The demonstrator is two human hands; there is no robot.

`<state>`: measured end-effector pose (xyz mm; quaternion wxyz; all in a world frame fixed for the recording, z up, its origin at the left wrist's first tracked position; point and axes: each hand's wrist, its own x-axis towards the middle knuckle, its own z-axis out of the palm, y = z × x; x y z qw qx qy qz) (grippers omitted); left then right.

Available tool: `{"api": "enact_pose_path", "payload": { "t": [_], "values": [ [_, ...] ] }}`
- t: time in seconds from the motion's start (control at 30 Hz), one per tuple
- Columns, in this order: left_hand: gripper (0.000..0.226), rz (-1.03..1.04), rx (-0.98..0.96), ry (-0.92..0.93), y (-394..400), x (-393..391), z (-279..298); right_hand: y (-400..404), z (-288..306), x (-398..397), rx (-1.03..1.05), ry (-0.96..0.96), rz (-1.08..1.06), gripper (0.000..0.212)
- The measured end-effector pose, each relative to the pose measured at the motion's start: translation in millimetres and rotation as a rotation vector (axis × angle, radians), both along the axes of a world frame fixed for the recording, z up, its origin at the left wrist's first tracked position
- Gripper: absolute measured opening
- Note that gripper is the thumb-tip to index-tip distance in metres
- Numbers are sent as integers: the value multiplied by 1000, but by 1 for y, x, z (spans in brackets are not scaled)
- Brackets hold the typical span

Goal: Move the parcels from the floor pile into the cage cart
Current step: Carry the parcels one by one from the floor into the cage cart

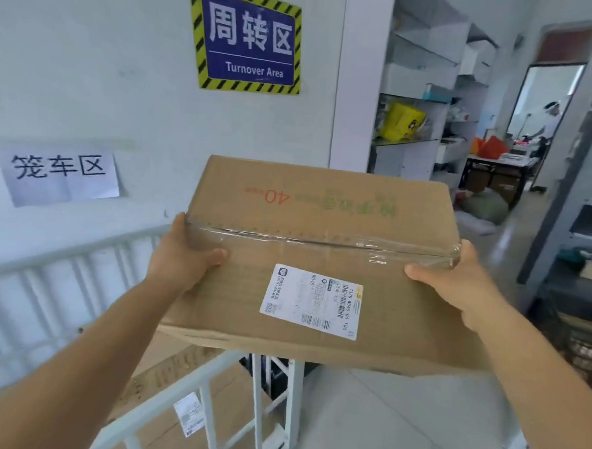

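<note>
Brown cardboard parcel (pixel 320 260) held aloft, flat side up, taped across middle, white shipping label near front edge. Below: white cage cart (pixel 190 390), second labelled parcel (pixel 175 413) lying flat inside against near rail.

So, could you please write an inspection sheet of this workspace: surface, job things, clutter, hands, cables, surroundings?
Surface: pale floor, bare near the cart.
Job's things: cardboard parcel, taped, with white label, held above the cage cart; another labelled parcel lies inside the cart.
Clutter: bags and wrapping on the floor by the far table.
Hands: left hand grips the parcel's left edge; right hand grips the right edge.
Cables: nothing seen.
Surroundings: "Turnover Area" sign and paper notice on the wall; stocked shelves; a person in the far doorway.
</note>
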<state>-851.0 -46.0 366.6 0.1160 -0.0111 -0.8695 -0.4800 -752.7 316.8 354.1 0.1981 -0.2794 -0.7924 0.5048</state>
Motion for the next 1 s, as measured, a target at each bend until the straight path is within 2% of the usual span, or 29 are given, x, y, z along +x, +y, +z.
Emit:
{"api": "enact_pose_path", "payload": {
  "t": [0.23, 0.3, 0.43, 0.57, 1.0],
  "values": [
    [69, 150, 22, 29, -158, 7, 14, -150, 11, -54, 3, 54, 175, 85],
    [73, 203, 16, 35, -202, 10, 14, -193, 9, -68, -17, 49, 222, 90],
    [84, 302, 42, 25, -283, 22, 10, -273, 1, -93, -32, 15, 307, 82],
    [90, 402, 34, 4, -357, 35, -4, -348, -6, -114, -4, -7, 390, 97],
    [88, 761, 53, -150, -515, 48, -71, -545, -68, -214, -2, -149, 743, 114]
  ]
}}
